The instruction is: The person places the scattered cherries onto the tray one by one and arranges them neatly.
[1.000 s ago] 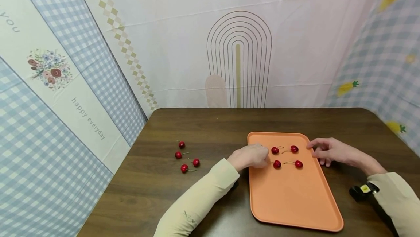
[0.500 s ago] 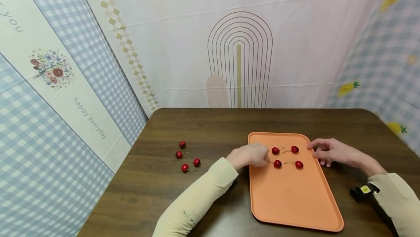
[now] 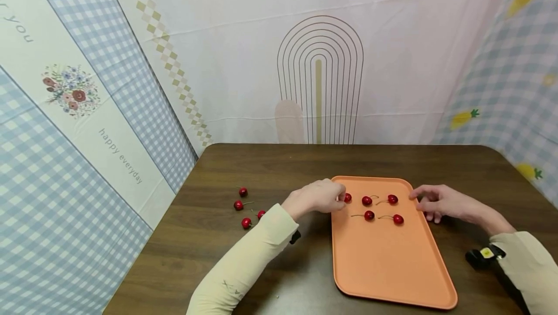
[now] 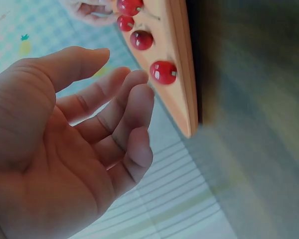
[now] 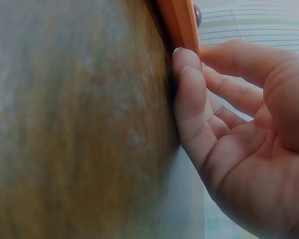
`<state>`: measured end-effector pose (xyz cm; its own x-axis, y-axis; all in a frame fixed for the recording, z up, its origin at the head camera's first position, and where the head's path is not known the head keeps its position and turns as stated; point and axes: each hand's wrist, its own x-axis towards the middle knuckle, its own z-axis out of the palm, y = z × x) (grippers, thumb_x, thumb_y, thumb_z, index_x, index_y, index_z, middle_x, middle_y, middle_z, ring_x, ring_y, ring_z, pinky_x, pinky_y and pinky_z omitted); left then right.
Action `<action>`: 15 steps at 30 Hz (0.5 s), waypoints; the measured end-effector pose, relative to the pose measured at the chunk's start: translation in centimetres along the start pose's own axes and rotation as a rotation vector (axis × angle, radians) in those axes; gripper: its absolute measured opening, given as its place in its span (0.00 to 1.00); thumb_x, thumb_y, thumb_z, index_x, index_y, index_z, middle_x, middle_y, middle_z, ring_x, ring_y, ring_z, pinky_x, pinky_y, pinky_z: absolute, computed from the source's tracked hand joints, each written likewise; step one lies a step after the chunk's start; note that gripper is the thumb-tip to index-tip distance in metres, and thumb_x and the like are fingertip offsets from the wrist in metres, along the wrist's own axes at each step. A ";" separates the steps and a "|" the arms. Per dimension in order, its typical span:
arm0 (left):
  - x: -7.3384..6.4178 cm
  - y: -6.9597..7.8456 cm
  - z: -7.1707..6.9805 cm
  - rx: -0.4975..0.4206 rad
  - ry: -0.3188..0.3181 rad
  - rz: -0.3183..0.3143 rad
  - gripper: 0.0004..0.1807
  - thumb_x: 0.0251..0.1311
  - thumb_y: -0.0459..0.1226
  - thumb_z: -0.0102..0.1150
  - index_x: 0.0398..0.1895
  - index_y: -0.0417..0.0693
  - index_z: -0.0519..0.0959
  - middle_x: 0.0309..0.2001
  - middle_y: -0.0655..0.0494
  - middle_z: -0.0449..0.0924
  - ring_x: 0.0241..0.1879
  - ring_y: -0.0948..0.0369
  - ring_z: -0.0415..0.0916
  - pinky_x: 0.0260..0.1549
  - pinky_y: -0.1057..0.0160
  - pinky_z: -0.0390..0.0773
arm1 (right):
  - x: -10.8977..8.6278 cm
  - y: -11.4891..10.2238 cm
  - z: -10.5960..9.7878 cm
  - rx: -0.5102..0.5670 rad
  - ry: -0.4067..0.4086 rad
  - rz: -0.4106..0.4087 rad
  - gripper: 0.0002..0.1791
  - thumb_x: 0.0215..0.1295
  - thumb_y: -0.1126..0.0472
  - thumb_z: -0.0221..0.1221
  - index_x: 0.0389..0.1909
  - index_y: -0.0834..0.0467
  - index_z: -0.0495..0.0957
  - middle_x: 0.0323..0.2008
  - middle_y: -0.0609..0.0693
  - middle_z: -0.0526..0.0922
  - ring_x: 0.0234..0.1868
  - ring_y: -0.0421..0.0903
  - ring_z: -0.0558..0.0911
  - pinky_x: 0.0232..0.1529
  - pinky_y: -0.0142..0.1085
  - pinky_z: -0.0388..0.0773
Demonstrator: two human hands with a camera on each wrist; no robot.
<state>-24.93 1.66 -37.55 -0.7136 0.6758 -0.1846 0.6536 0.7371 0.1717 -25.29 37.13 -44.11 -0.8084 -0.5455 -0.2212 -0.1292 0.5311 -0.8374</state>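
An orange tray [image 3: 392, 266] lies on the wooden table, with several red stemmed cherries in its far half. My left hand [image 3: 320, 196] is over the tray's left edge, right beside the leftmost cherry [image 3: 348, 197]. The left wrist view shows its fingers loosely bent, thumb apart, with nothing between them; another cherry [image 4: 163, 72] is just beyond the fingertips. At the tray's right rim, my right hand [image 3: 442, 202] pinches the edge between thumb and fingers. In the right wrist view its fingertips [image 5: 189, 82] meet the orange rim.
On the left of the table [image 3: 183, 252] lie several more cherries [image 3: 238, 205], one partly covered by my left sleeve [image 3: 253, 261]. Printed cloth [image 3: 244, 82] hangs behind the table and on both sides.
My left hand has let go of a cherry at the tray's upper left and drawn back up and left, uncovering it. The right hand has stayed at the rim.
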 end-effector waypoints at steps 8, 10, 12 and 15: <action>-3.0 -2.9 -1.5 -0.003 0.041 0.010 0.03 0.60 0.41 0.52 0.30 0.55 0.73 0.26 0.64 0.73 0.25 0.67 0.70 0.24 0.70 0.68 | -0.1 0.1 0.2 0.004 0.009 0.000 0.24 0.66 0.59 0.54 0.57 0.68 0.64 0.29 0.58 0.78 0.24 0.49 0.78 0.24 0.42 0.78; -4.0 -4.0 -1.9 -0.011 0.048 -0.002 0.02 0.60 0.39 0.51 0.31 0.55 0.74 0.26 0.64 0.74 0.25 0.67 0.70 0.24 0.70 0.69 | -0.1 0.0 0.2 0.000 0.013 0.001 0.24 0.66 0.59 0.54 0.57 0.67 0.64 0.29 0.58 0.77 0.24 0.49 0.78 0.24 0.42 0.78; -5.0 -5.0 -2.3 -0.016 0.057 -0.026 0.02 0.59 0.37 0.51 0.32 0.55 0.74 0.27 0.64 0.74 0.25 0.67 0.70 0.25 0.69 0.69 | -0.1 0.0 0.2 -0.007 0.018 0.002 0.24 0.66 0.58 0.54 0.57 0.67 0.64 0.28 0.58 0.77 0.24 0.49 0.78 0.23 0.41 0.77; -6.3 -6.6 -2.7 -0.023 0.068 -0.065 0.04 0.59 0.35 0.50 0.34 0.53 0.75 0.28 0.63 0.75 0.26 0.66 0.71 0.27 0.68 0.71 | -0.1 0.0 0.2 -0.010 0.017 0.003 0.24 0.66 0.58 0.54 0.57 0.67 0.64 0.29 0.58 0.77 0.24 0.49 0.78 0.24 0.41 0.77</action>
<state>-25.39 -7.46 -34.89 -0.7706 0.6240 -0.1297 0.5996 0.7788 0.1839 -25.11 37.08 -44.22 -0.8182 -0.5331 -0.2153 -0.1326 0.5393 -0.8316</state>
